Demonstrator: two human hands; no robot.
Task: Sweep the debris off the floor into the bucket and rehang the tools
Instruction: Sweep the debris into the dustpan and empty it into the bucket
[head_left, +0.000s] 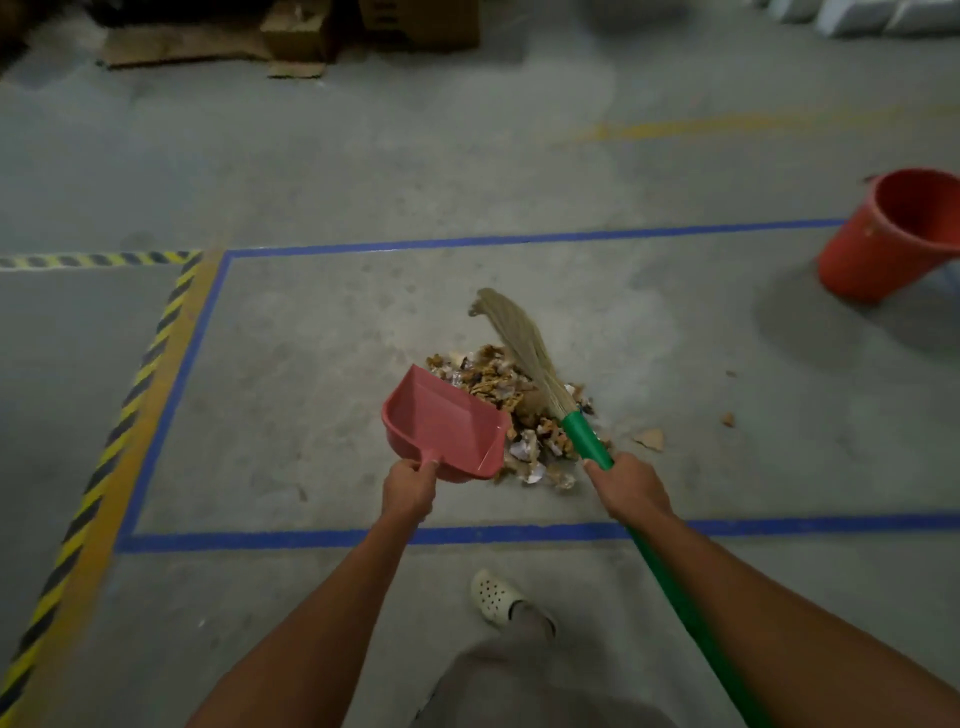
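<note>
Nearest to me, my white clog (496, 595) stands on the concrete floor (311, 415), on the near side of a blue tape line (311, 538). Just past that line my left hand (410, 488) is curled round the short handle of the pink dustpan (441, 426). The pan is tilted, its open mouth turned right toward the debris pile (493, 382) and its lip at the pile's left edge. I cannot tell whether the pan rests on the floor.

My right hand (631, 488) is wrapped round the green handle of the broom (584, 435), which runs back to the near right beneath my forearm. The straw bristles (514, 332) lie across the pile, and their tip is beyond its far side. A few loose scraps (649, 439) lie just right of the pile.

Black-and-yellow striped tape (135, 384) runs along the left. At the far right a red bucket (878, 244) leans, well apart from the pile. Cardboard (208, 44) lies at the far left.
</note>
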